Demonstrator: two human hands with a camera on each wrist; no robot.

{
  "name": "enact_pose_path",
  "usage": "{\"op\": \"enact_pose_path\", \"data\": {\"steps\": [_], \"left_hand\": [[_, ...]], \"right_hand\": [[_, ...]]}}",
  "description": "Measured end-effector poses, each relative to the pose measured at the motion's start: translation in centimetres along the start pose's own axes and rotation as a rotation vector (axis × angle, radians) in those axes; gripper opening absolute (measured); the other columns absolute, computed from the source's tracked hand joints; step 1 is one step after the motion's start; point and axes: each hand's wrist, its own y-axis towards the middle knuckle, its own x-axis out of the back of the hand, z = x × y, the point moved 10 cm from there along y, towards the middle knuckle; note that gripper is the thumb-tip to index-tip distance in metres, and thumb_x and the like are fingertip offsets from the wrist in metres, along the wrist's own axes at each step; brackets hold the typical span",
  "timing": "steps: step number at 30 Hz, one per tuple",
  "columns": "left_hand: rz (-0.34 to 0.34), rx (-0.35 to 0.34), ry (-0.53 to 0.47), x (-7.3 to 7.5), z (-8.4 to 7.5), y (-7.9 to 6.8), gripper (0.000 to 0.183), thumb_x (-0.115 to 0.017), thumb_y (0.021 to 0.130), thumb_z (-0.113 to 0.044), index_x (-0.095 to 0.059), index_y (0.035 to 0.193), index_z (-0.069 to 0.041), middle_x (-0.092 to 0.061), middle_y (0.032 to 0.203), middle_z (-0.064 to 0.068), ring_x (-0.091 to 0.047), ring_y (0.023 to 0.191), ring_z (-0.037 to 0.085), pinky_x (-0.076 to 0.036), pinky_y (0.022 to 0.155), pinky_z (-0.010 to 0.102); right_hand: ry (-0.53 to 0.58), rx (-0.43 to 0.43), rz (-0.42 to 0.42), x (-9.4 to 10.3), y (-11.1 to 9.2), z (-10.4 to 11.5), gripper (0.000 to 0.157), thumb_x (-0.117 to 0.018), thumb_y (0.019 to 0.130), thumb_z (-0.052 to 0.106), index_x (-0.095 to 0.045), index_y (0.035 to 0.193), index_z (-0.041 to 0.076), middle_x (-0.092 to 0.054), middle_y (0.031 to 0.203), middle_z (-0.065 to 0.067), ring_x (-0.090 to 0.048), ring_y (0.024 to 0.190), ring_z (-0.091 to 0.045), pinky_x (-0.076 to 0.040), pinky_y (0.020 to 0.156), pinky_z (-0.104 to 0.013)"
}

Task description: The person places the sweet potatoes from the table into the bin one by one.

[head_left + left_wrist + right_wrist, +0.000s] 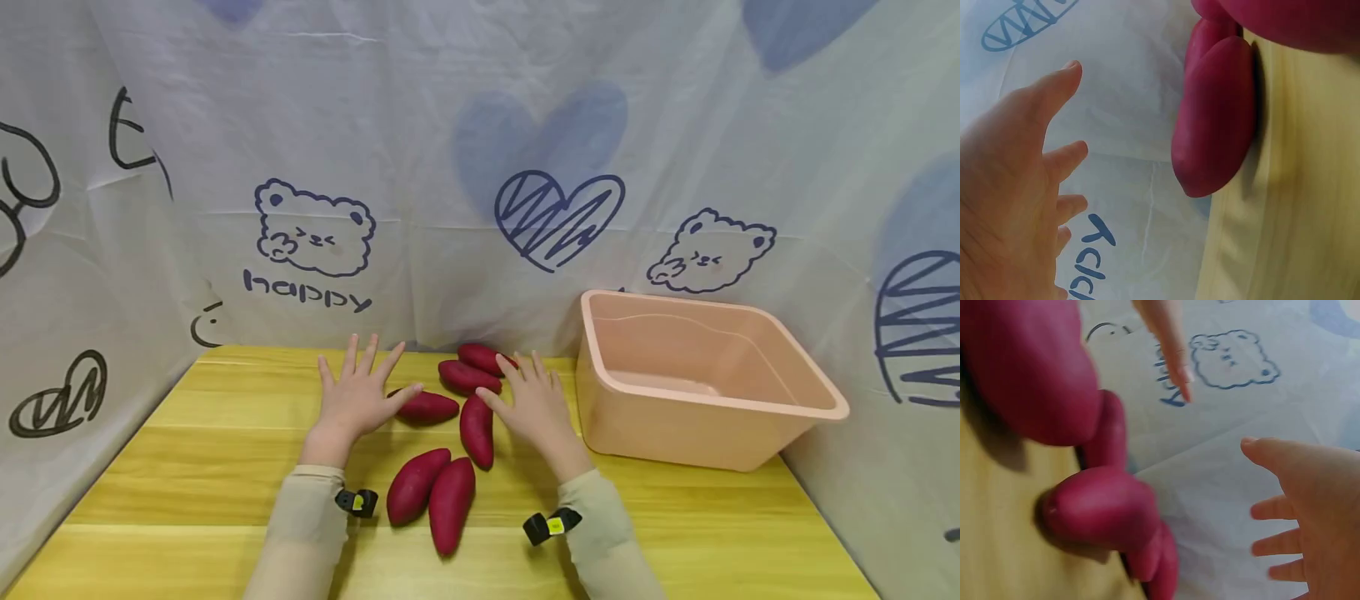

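Hovering above the wood-grain bench, the left grip has its fingers straight and splayed beside six dark-red sweet potatoes, which lie in a loose cluster between the two hands. To their right, the right grip is likewise extended, fingers spread; farther right, a pink rectangular tub stands upright before a patterned cloth.

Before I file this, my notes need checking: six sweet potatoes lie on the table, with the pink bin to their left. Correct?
Left is wrong: six sweet potatoes lie on the table, but the head view shows the pink bin to their right.
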Motion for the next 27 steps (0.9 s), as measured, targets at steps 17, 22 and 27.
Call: {"op": "enact_pose_path", "data": {"steps": [17, 22, 27], "left_hand": [[-0.052, -0.046, -0.001, 2.1, -2.5, -0.4, 0.079, -0.04, 0.088, -0.075, -0.03, 0.153, -0.032, -0.027, 0.16, 0.013, -0.011, 0.15, 0.041, -0.003, 0.11, 0.076], [-0.07, -0.088, 0.022, 2.3, -4.5, -0.8, 0.076, -0.042, 0.088, -0.074, -0.032, 0.152, -0.034, -0.031, 0.159, 0.011, -0.016, 0.15, 0.039, -0.007, 0.111, 0.075], [-0.084, -0.14, 0.046, 2.3, -7.0, -0.9, 0.075, -0.041, 0.087, -0.075, -0.033, 0.151, -0.037, -0.034, 0.158, 0.009, -0.019, 0.15, 0.037, -0.01, 0.112, 0.074]], "right_hand": [[0.195, 0.089, -0.187, 7.7, -2.4, 0.8, 0.053, -0.053, 0.096, 0.048, -0.055, 0.138, 0.016, -0.058, 0.139, -0.01, -0.053, 0.13, -0.032, -0.043, 0.107, -0.051], [0.215, 0.162, -0.281, 9.3, -3.2, 0.7, 0.048, -0.057, 0.096, 0.041, -0.057, 0.136, 0.013, -0.061, 0.135, -0.01, -0.055, 0.126, -0.031, -0.044, 0.107, -0.049], [0.197, 0.244, -0.413, 11.0, -4.2, 0.3, 0.043, -0.064, 0.094, 0.032, -0.061, 0.131, 0.01, -0.065, 0.128, -0.01, -0.059, 0.12, -0.029, -0.046, 0.104, -0.047]]}}
